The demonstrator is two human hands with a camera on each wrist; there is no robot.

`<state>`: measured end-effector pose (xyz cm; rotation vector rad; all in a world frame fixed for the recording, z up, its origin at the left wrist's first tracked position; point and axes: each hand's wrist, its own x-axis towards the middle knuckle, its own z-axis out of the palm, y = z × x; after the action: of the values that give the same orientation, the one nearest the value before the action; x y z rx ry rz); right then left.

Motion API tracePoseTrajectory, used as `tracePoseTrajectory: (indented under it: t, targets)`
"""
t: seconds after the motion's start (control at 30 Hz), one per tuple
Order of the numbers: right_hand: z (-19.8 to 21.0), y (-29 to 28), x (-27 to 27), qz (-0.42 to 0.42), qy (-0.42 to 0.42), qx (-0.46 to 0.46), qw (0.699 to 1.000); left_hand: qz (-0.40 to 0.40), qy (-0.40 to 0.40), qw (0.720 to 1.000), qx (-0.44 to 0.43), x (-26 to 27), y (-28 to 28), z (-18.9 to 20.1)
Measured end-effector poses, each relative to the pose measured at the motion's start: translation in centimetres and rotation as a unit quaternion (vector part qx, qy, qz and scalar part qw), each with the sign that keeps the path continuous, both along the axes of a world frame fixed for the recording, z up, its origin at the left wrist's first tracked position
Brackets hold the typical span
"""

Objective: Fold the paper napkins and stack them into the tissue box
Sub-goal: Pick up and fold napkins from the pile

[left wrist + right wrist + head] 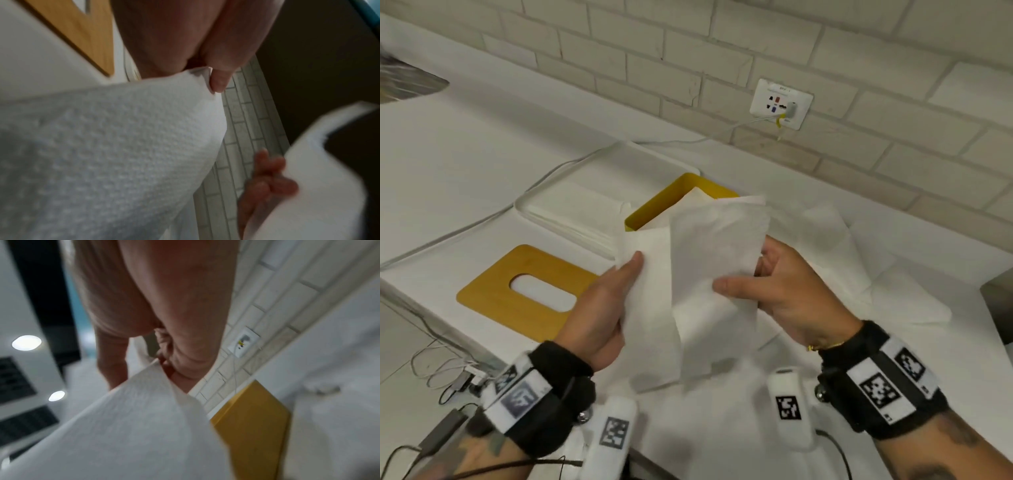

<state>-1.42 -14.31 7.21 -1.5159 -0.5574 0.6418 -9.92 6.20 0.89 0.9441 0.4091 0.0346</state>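
Note:
I hold a white paper napkin (pixel 688 291) in the air in front of me, folded over on itself. My left hand (pixel 616 291) pinches its left edge, thumb on top. My right hand (pixel 753 277) pinches its right flap between thumb and fingers. The napkin (pixel 115 146) fills the left wrist view under my thumb, and the napkin (pixel 133 426) hangs below my fingers in the right wrist view. Behind it stands the yellow tissue box (pixel 671 195), open, with white napkins inside. Its yellow lid (pixel 493 291) with an oval slot lies flat to the left.
More unfolded white napkins (pixel 859 260) lie spread on the white counter at the right. A white tray (pixel 571 205) sits left of the box. A wall socket (pixel 780 102) with a plugged cable is on the brick wall. A grey object (pixel 1000 301) sits at the right edge.

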Motion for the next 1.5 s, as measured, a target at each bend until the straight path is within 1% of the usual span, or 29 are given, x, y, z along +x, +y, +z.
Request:
tracePoseTrajectory:
  t: [0.07, 0.17, 0.27, 0.4, 0.53, 0.63, 0.77, 0.9, 1.0, 1.1, 1.2, 1.27, 1.3, 1.4, 1.5]
  targets:
    - [-1.5, 0.4, -0.7, -0.051, 0.05, 0.001, 0.997, -0.025, -0.016, 1.0, -0.004, 1.0, -1.6, 0.3]
    - [-4.1, 0.4, -1.7, -0.112, 0.059, -0.05, 0.991, -0.053, -0.024, 0.998, -0.014, 1.9, -3.2, 0.3]
    - [-5.3, 0.0, -2.2, -0.132, 0.072, -0.068, 0.986, -0.049, -0.009, 0.999, -0.018, 2.3, -3.6, 0.0]
    - [-5.1, -0.2, -1.5, -0.142, 0.049, -0.077, 0.986, -0.059, 0.002, 0.998, 0.006, 2.6, -3.7, -0.4]
    - [-5.1, 0.1, -1.2, -0.144, 0.047, -0.084, 0.985, -0.095, -0.011, 0.995, 0.01, 2.8, -4.1, -0.1]
    - [-5.3, 0.2, -1.1, -0.15, 0.044, -0.088, 0.984, -0.107, -0.021, 0.994, 0.016, 2.9, -4.1, -0.1]
    - [-5.6, 0.1, -1.2, -0.154, 0.056, -0.082, 0.983, -0.103, -0.029, 0.994, 0.013, 2.9, -4.3, -0.1]
    - [-5.8, 0.1, -1.3, -0.16, 0.065, -0.071, 0.982, -0.096, -0.029, 0.994, 0.039, 3.2, -4.6, -0.4]
    - [-6.2, -0.1, -1.9, -0.163, 0.065, -0.07, 0.982, -0.074, -0.03, 0.994, 0.069, 3.4, -4.6, -0.3]
    - [-7.8, -1.0, -3.1, -0.164, 0.088, -0.094, 0.978, -0.043, -0.038, 0.994, 0.098, 3.8, -4.1, 0.0]
    - [-9.3, -2.7, -4.1, -0.142, 0.11, -0.154, 0.972, -0.024, -0.055, 0.992, 0.113, 4.1, -3.3, 0.4]
    - [-8.9, -3.9, -3.9, -0.141, 0.08, -0.192, 0.968, -0.027, -0.064, 0.992, 0.107, 4.1, -3.0, 0.7]
    - [-8.1, -4.4, -3.5, -0.149, 0.057, -0.196, 0.967, -0.03, -0.068, 0.992, 0.102, 4.0, -2.9, 0.8]
    - [-5.2, -4.8, -2.0, -0.192, -0.01, -0.143, 0.971, -0.046, -0.074, 0.991, 0.101, 3.8, -3.6, 0.8]
    - [-3.6, -3.1, -1.1, -0.216, 0.003, -0.058, 0.975, -0.065, -0.083, 0.988, 0.112, 3.7, -5.0, 0.8]
